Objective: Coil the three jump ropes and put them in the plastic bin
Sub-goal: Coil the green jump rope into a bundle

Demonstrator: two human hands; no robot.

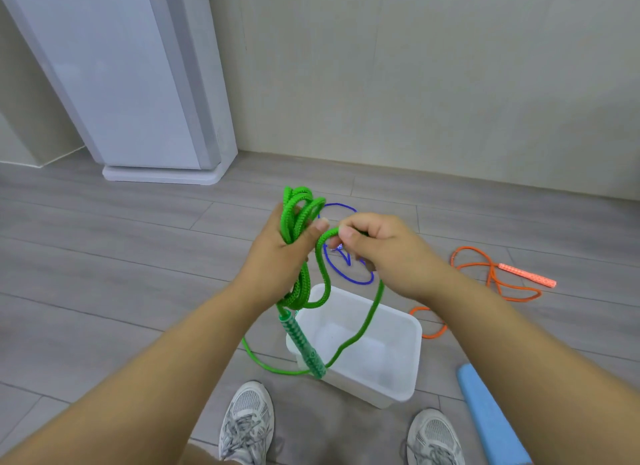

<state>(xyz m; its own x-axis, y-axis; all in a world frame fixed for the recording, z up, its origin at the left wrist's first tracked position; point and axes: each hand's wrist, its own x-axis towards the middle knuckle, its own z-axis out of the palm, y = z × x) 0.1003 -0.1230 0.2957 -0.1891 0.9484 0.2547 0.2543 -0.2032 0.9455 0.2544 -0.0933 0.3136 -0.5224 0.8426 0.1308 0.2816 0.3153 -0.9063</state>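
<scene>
Our left hand [277, 253] is closed around several loops of the braided green jump rope [300, 222], its handle dangling over the white plastic bin [408, 357]. Our right hand [384, 246] pinches the rope's free strand just beside the bundle.

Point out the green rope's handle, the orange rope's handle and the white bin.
green rope's handle [304, 343]: head view, middle of the hanging grip.
orange rope's handle [528, 275]: head view, middle of the grip on the floor.
white bin [414, 357]: head view, right rim.
</scene>
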